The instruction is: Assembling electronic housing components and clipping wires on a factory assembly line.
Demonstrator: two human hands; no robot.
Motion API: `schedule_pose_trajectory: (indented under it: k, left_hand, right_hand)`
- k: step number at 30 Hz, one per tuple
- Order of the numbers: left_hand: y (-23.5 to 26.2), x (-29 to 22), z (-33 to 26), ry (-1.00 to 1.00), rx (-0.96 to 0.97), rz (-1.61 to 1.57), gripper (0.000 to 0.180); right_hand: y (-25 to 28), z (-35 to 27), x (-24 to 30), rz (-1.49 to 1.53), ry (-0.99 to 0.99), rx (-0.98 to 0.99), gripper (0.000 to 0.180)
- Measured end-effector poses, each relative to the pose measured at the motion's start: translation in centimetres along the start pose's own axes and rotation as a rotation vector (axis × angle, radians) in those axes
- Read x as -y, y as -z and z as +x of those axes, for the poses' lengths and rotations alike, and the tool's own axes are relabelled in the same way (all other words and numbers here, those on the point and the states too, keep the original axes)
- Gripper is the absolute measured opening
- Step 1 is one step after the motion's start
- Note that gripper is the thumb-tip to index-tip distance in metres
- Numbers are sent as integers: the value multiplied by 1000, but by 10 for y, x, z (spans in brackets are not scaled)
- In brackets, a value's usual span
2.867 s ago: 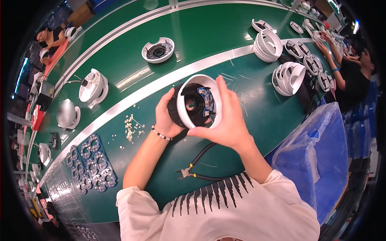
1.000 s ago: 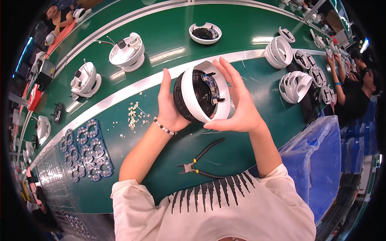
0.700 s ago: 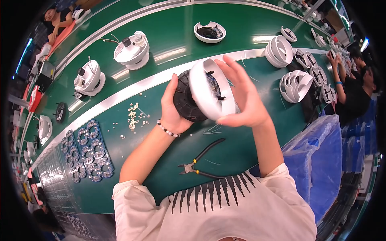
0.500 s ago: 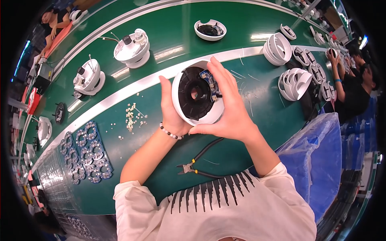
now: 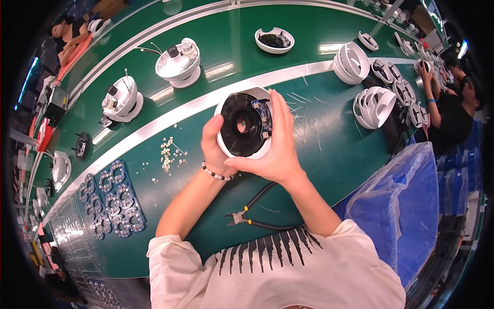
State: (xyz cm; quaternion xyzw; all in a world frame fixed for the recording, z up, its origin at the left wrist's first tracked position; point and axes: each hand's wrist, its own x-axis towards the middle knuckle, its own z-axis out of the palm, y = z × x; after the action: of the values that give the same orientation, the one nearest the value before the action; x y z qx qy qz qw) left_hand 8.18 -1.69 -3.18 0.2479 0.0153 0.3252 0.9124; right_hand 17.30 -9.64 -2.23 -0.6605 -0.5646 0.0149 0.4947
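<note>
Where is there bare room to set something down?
The near bench between the right arm and blue bin, and the far green counter between the wired white bowl and the notched white bowl. Crowded: the right end with stacked white rings, the left with circuit boards and small white bits.

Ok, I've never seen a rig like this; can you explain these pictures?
No machine here: the grip is two bare human hands, left hand and right hand. The view comes from a wide fisheye camera worn on the head, looking down, so straight edges bend. Both hold a round white plastic-looking shell with a black ring-shaped insert and a blue circuit board inside. On the dark green tabletop lie black-handled metal pliers, blue circuit-board panels and small cream pieces.
</note>
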Motion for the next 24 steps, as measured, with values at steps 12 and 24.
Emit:
schedule_pose_trajectory:
  k: [12, 24]
  left_hand:
    - [35, 18, 95, 92, -472, 81, 48]
    - [107, 13, 238, -130, -649, 325, 34]
  right_hand:
    - [24, -4, -25, -162, 62, 97, 106]
    - [32, -82, 13, -342, 394, 1082, 84]
